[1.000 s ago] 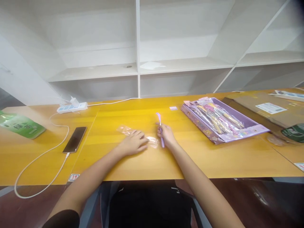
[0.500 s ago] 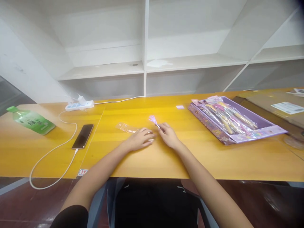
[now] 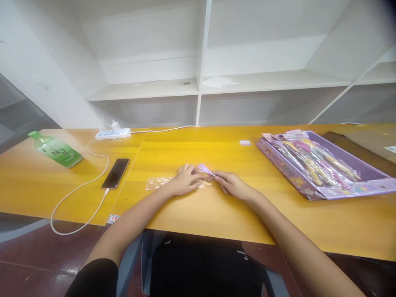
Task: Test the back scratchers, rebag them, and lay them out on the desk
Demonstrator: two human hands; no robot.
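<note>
The right hand (image 3: 230, 185) holds a thin purple stick (image 3: 204, 168), with its fingers pinched around it. The far end of the stick looks like a tiny hand with its fingers spread out. It points up and to the left, over the middle of the yellow table (image 3: 192, 214), just beside the left hand (image 3: 185, 181). The left hand is palm down with bent fingers, on top of a clear wrapper (image 3: 156, 182). I cannot tell if it grips the wrapper or just lies on it, or if it touches the stick. The wrapper pokes out on both sides of the left hand.

On the right is a purple tray (image 3: 286, 171) with shiny packs (image 3: 312, 161) in it. A small card (image 3: 245, 143) lies to the left of the tray's far end. A brown box (image 3: 368, 142) is at the far right.

On the left lies a dark phone (image 3: 115, 173). A white cord (image 3: 77, 185) goes into its near end and loops past the near edge of the table. A green bottle (image 3: 57, 150) is farther left. A white power strip (image 3: 113, 134) is at the far side, near the shelf (image 3: 272, 81).
</note>
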